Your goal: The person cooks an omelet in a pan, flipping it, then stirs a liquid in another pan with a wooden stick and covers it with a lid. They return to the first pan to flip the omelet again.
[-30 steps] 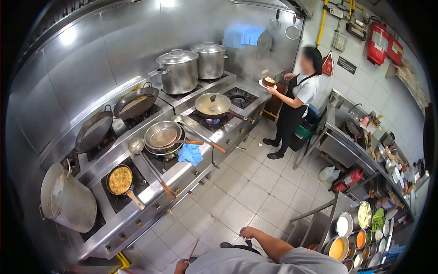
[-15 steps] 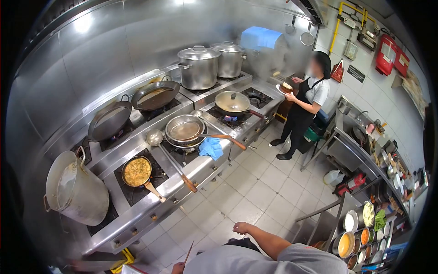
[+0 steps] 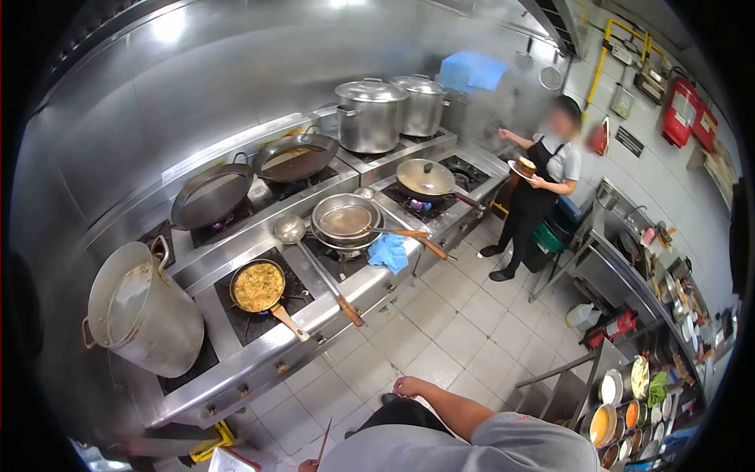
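Note:
At the bottom edge my left hand point(image 3: 309, 466), only partly in view, is closed on a thin brown stick point(image 3: 325, 440) that points up. My right hand point(image 3: 406, 386) hangs over the tiled floor in front of my body, its fingers curled; whatever it may hold is too small to tell. Neither hand touches the stove. On the front burner nearest me stands a small pan point(image 3: 257, 285) of yellow-orange food, its light handle toward me. A ladle point(image 3: 290, 230) with a wooden handle lies beside it, near stacked round strainers point(image 3: 345, 219) and a blue cloth point(image 3: 388, 252).
A large open pot point(image 3: 149, 315) stands at the left, with two woks point(image 3: 212, 197) behind. Farther back are lidded pots point(image 3: 371, 118) and a covered pan point(image 3: 425, 178). A person point(image 3: 543, 177) holds a plate of food point(image 3: 522, 167). Food containers point(image 3: 602, 425) stand at the lower right.
The view has shifted, so the stove and the person appear farther right. My right hand's fingers look more curled. The person has turned more toward me and raised one hand.

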Demonstrator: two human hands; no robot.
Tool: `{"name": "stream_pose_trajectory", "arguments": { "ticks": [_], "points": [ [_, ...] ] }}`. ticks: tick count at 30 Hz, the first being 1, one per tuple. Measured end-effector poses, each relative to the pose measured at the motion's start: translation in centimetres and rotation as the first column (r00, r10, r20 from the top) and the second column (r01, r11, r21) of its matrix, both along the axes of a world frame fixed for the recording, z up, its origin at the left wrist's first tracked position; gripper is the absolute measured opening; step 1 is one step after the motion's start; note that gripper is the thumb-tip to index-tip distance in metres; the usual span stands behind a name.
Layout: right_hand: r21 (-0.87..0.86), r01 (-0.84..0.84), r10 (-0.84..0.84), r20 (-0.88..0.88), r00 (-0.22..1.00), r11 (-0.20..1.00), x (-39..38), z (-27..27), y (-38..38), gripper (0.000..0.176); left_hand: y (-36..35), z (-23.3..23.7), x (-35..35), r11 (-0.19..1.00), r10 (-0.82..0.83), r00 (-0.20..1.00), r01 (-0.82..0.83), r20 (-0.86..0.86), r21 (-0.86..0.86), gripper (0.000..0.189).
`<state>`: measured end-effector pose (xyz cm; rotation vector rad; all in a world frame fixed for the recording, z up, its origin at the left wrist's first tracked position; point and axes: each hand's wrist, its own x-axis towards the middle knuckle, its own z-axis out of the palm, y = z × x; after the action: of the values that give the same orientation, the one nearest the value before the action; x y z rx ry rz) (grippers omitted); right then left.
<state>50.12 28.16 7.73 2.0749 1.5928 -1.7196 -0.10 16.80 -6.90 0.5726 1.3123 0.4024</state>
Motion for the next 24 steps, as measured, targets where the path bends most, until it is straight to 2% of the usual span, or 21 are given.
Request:
{"name": "stream_pose_trajectory", "arguments": {
  "ticks": [1,2,3,4,5,6,8,9,11,12,13,15,16,17,18,19,20,21,22,24],
  "points": [
    [0.0,-0.023,0.023,-0.002,1.0,1.0,0.0,0.0,0.4,0.032,-1.7,-0.5,0.1,0.942,-0.198,0.971,0.227,-0.137,0.249,0.025],
    [-0.03,0.003,-0.003,0.014,1.0,1.0,0.0,0.0,0.9,0.032,-3.2,0.8,0.8,0.757,-0.304,0.865,0.474,-0.4,0.45,0.027],
    [-0.059,0.02,-0.018,0.029,0.999,0.998,0.0,0.2,1.6,0.033,-5.0,2.2,1.6,0.539,-0.241,0.735,0.645,-0.634,0.542,0.029],
    [-0.11,-0.014,0.016,0.012,1.0,0.994,-0.1,0.8,2.5,0.032,-4.8,2.0,2.1,0.569,-0.206,0.738,0.625,-0.643,0.534,0.029],
    [-0.138,-0.004,0.004,0.0,1.0,0.99,-0.3,1.4,3.5,0.033,-3.7,1.4,2.9,0.832,-0.113,0.826,0.382,-0.552,0.402,0.03],
    [-0.124,0.007,-0.017,-0.074,0.997,0.992,-0.6,1.6,4.5,0.031,-4.0,1.1,3.2,0.975,0.028,0.879,0.081,-0.476,0.207,0.033],
    [-0.041,-0.016,0.004,-0.264,0.964,0.999,-2.4,3.1,7.5,0.03,-4.5,4.0,4.1,0.91,0.02,0.855,0.199,-0.518,0.364,0.03],
    [0.037,-0.037,0.048,-0.375,0.926,0.999,-3.4,5.2,9.7,0.032,-4.3,6.0,5.1,0.943,0.025,0.848,0.156,-0.529,0.294,0.03],
    [0.291,0.086,0.053,-0.439,0.897,0.953,-6.9,11.0,14.4,0.033,-4.7,7.5,6.1,0.973,0.053,0.84,0.079,-0.54,0.218,0.03],
    [0.44,0.133,0.084,-0.44,0.894,0.888,-8.2,11.1,17.6,0.032,-5.0,7.8,6.5,0.974,0.049,0.822,0.088,-0.568,0.211,0.03],
    [0.389,0.324,-0.045,-0.579,0.814,0.862,-10.0,13.6,19.6,0.034,-5.6,8.0,6.9,0.974,0.044,0.803,0.097,-0.595,0.203,0.031],
    [0.554,0.49,-0.122,-0.571,0.812,0.672,-12.8,12.7,25.3,0.032,-6.9,9.3,7.8,0.981,0.089,0.795,0.035,-0.6,0.191,0.032],
    [0.552,0.472,-0.097,-0.575,0.813,0.687,-14.3,12.2,26.8,0.032,-7.4,9.9,8.3,0.982,0.108,0.792,0.009,-0.601,0.187,0.032],
    [0.723,0.39,-0.131,-0.389,0.912,0.57,-15.6,11.7,28.0,0.032,-8.0,10.4,8.8,0.982,0.13,0.787,-0.018,-0.603,0.187,0.032],
    [0.858,0.262,-0.195,-0.194,0.961,0.441,-16.9,11.1,29.0,0.032,-8.4,10.8,9.5,0.991,0.114,0.777,-0.048,-0.619,0.122,0.032],
    [0.803,0.228,-0.203,-0.136,0.97,0.55,-18.2,9.5,29.2,0.032,-8.7,11.1,10.1,0.995,0.096,0.769,-0.078,-0.632,0.056,0.032],
    [0.469,0.242,-0.104,-0.301,0.948,0.85,-19.0,10.1,28.7,0.032,-9.8,10.2,10.6,0.993,0.113,0.767,-0.1,-0.632,0.056,0.032],
    [0.058,0.124,-0.083,-0.47,0.879,0.991,-19.6,10.6,28.1,0.033,-11.1,9.4,11.2,0.952,0.301,0.806,-0.287,-0.509,0.108,0.032],
    [0.06,0.107,-0.067,-0.469,0.88,0.992,-19.9,11.0,27.0,0.033,-12.5,8.2,11.8,0.875,0.48,0.796,-0.465,-0.369,0.134,0.032],
    [-0.085,0.13,-0.155,-0.586,0.796,0.988,-20.1,11.5,25.2,0.036,-14.0,6.8,13.2,0.869,0.494,0.782,-0.46,-0.381,0.183,0.031]
  ]
}}
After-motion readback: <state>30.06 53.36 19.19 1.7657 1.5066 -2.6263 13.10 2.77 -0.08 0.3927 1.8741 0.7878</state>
